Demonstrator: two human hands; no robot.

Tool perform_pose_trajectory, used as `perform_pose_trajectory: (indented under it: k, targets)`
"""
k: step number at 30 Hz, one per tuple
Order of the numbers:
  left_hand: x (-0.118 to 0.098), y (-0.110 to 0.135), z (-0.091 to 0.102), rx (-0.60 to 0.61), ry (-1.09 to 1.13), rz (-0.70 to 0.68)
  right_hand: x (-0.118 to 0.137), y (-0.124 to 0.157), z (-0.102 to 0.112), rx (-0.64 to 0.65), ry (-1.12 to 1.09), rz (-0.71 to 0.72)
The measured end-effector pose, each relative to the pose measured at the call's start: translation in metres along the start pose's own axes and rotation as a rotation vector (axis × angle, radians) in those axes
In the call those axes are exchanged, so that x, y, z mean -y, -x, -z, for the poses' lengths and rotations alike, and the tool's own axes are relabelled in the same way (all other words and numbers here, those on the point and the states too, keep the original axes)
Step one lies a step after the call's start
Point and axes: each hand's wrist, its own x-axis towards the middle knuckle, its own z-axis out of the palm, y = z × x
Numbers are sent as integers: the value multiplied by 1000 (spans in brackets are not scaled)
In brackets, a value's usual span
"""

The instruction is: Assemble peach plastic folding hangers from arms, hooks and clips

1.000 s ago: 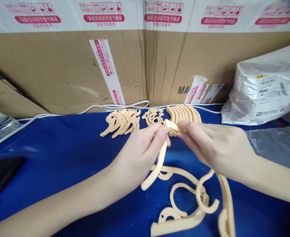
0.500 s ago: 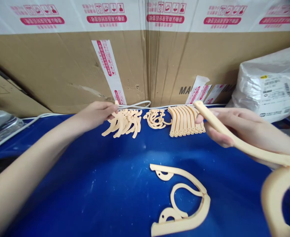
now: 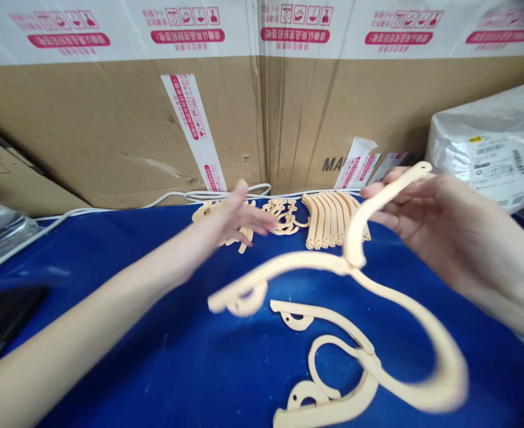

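Note:
My right hand (image 3: 440, 223) grips one arm of a beige folding clothes hanger (image 3: 301, 260) in the air. The hanger's other arm points left with a small half-ring piece on it, and its large curved hook hangs toward me, blurred. My left hand (image 3: 237, 217) has its fingers spread and holds nothing. It hovers over a pile of small curved beige pieces (image 3: 204, 209) and partly hides them. Below the held hanger, a second folding hanger (image 3: 330, 310) lies on the blue surface (image 3: 176, 362), partly covered by the held hook.
A tangle of beige hooks (image 3: 284, 207) and a row of hanger arms (image 3: 326, 220) lie along the back. Behind them stand cardboard boxes (image 3: 123, 125) and a white cable (image 3: 163, 196). A wrapped parcel (image 3: 489, 154) is at right, a black object (image 3: 7, 321) at left.
My left hand has moved right and spread its fingers. The hanger in my right hand has swung left and turned, so its other arm and half-ring piece now show over the surface.

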Motion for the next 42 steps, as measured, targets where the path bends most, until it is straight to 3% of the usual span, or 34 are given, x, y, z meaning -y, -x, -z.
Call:
perform_pose_trajectory:
  k: [1,3,5,8,10,12,18,21,24,27,29,32,35,36,39,42]
  targets:
    - [-4,4,-12,143,134,50,-3,-2,1,-19,13,71]
    - [-7,11,-28,240,259,100,-7,-5,6,-40,91,206]
    - [-7,15,-35,231,330,144,-9,-9,15,18,315,311]
    - [-6,15,-37,203,467,185,-13,-10,26,206,912,580]
    - [-7,14,-39,194,540,197,-17,-7,28,300,1242,760]
    - [-9,15,-43,212,597,217,-22,-1,22,354,1429,866]
    - [-17,21,-54,385,741,355,-30,8,-2,281,1495,969]
    - [-17,21,-52,492,694,361,-30,8,-4,299,1494,1029]
    - [-16,18,-48,493,512,339,-28,9,-4,377,1419,894]
    - [-18,12,-47,403,472,376,-20,9,-8,489,1243,513]
    - [-23,9,-48,344,460,396,-16,6,-11,522,1109,332]
    - [-26,4,-47,256,352,366,-14,-6,-9,512,949,139]
    - [-18,3,-42,151,214,283,-18,-27,7,421,820,-35]
    - [-15,2,-40,123,150,248,-19,-35,15,360,824,-25]
    - [-10,-5,-36,88,3,181,-20,-61,43,140,1123,53]
    - [-16,-19,-38,77,16,177,-21,-79,66,52,1348,142]
